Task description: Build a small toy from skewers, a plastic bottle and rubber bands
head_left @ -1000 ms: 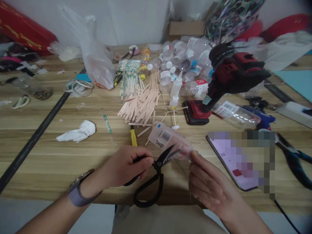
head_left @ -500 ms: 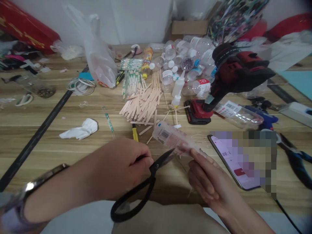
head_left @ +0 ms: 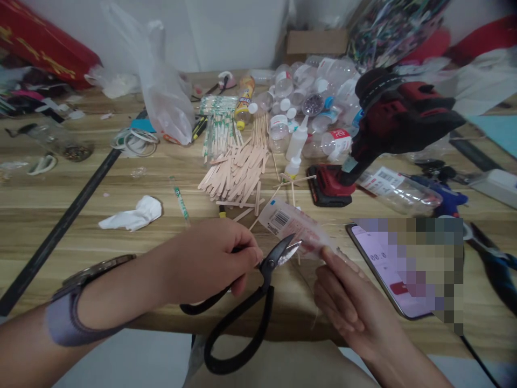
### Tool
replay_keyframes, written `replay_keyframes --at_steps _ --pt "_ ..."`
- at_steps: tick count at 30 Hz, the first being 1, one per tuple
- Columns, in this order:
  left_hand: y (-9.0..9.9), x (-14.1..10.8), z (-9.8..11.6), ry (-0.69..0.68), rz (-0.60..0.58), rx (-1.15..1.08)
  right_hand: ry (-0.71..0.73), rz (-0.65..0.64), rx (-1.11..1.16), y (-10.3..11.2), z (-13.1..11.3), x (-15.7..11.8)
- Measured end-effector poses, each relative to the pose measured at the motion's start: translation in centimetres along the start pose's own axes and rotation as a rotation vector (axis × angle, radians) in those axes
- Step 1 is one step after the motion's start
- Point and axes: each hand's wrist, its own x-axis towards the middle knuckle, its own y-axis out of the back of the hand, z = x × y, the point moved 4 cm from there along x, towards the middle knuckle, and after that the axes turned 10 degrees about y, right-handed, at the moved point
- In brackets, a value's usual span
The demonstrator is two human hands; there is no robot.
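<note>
Black-handled scissors (head_left: 264, 277) have their blades a little apart, the tips over a clear plastic piece (head_left: 297, 223) with a barcode and red print. My left hand (head_left: 214, 261) is closed on the scissors near the pivot; one large handle loop hangs free below. My right hand (head_left: 347, 302) pinches the lower right end of the plastic piece between thumb and finger, the other fingers curled. Beyond the piece lies a pile of wooden craft sticks (head_left: 238, 172). A small stick frame (head_left: 293, 188) stands behind it.
A red and black drill (head_left: 388, 118) stands right of centre, beside many clear bottles (head_left: 307, 91). A phone (head_left: 379, 264) lies right of my right hand. White tissue (head_left: 137, 214), a black strip (head_left: 60, 231) and a plastic bag (head_left: 169, 102) are on the left.
My left hand and the scissors have shifted right and slightly up, the blades now opened a little over the plastic. The free handle loop has swung right. My right hand has barely moved.
</note>
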Motion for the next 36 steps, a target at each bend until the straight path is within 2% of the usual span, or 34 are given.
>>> replay_keyframes --at_steps 8,16,19,24,36 --pt "0.3 0.8 -0.3 0.016 -0.017 0.025 0.102 0.015 -0.133 -0.2 -0.1 0.1" --pt "-0.5 1.2 0.0 0.019 -0.147 -0.252 0.172 0.044 -0.184 0.1 -0.1 0.1" --pt "-0.6 1.3 0.0 0.027 -0.148 -0.267 0.163 0.046 -0.182 0.2 0.1 0.1" --pt "-0.8 1.6 -0.4 0.012 -0.128 -0.253 0.232 0.078 -0.2 0.4 0.0 0.2" --pt "-1.3 1.6 -0.4 0.006 -0.166 -0.304 0.295 0.093 -0.315 0.3 -0.4 0.1"
